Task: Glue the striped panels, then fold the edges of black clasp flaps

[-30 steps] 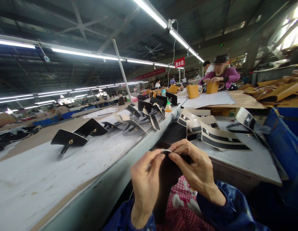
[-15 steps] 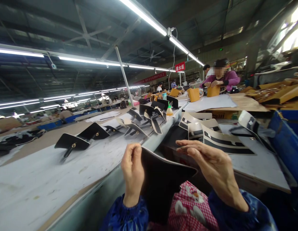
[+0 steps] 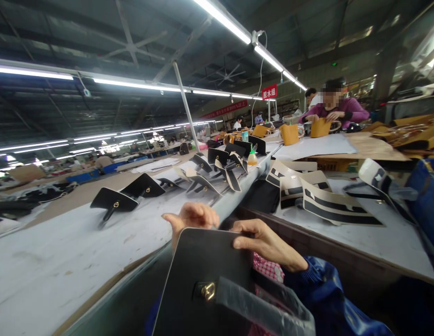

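A black bag panel (image 3: 209, 261) stands tilted in front of me. It has a gold ring fitting (image 3: 209, 291) and a handle strap (image 3: 262, 308) in clear plastic wrap. My right hand (image 3: 264, 242) pinches the panel's top edge near its right corner, thumb on the facing side. My left hand (image 3: 195, 217) is behind the top edge, thumb stuck out and fingers loosely bent; the panel hides its lower part. Whether it touches the panel's back I cannot tell.
Several black panels with handles (image 3: 115, 200) lie on the white-covered table (image 3: 80, 261) at left. Cream pieces with black strips (image 3: 339, 205) lie at right. A glue bottle (image 3: 252, 157) stands on the table's edge. A co-worker (image 3: 353, 109) handles a yellow bag piece (image 3: 320, 128) farther back.
The panel has been turned so its face with the ring and wrapped handle shows. My right hand has closed on its top edge; my left hand has let go and opened behind it.
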{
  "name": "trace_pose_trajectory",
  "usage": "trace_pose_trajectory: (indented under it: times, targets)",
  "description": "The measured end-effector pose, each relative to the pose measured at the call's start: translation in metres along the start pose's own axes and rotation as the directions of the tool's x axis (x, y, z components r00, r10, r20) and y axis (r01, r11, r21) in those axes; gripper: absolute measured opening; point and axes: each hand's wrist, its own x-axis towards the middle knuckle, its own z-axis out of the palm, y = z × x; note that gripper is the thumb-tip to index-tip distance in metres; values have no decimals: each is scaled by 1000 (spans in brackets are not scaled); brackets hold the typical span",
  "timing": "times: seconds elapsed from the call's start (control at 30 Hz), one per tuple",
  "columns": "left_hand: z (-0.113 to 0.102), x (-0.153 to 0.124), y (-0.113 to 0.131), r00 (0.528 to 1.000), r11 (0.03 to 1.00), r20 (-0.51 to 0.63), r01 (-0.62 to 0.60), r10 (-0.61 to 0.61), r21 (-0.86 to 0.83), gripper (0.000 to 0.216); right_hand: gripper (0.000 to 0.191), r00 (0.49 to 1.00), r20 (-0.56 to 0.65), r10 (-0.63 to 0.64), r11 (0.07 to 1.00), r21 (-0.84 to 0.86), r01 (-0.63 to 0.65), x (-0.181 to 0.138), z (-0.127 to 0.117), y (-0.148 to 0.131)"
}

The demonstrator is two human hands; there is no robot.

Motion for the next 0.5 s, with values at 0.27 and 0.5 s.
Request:
trace_pose_trajectory:
  times: [0.27, 0.5]
  targets:
    - [-43, -34, 11, 968, 906, 147, 127, -202, 405, 43, 25, 978, -178, -112, 882, -471, 16, -10, -22, -6]
    - [-30, -40, -2, 1000, 581, 0, -9, 16, 814, 25, 18, 969, -130, -209, 754, -653, 75, -5, -6, -3]
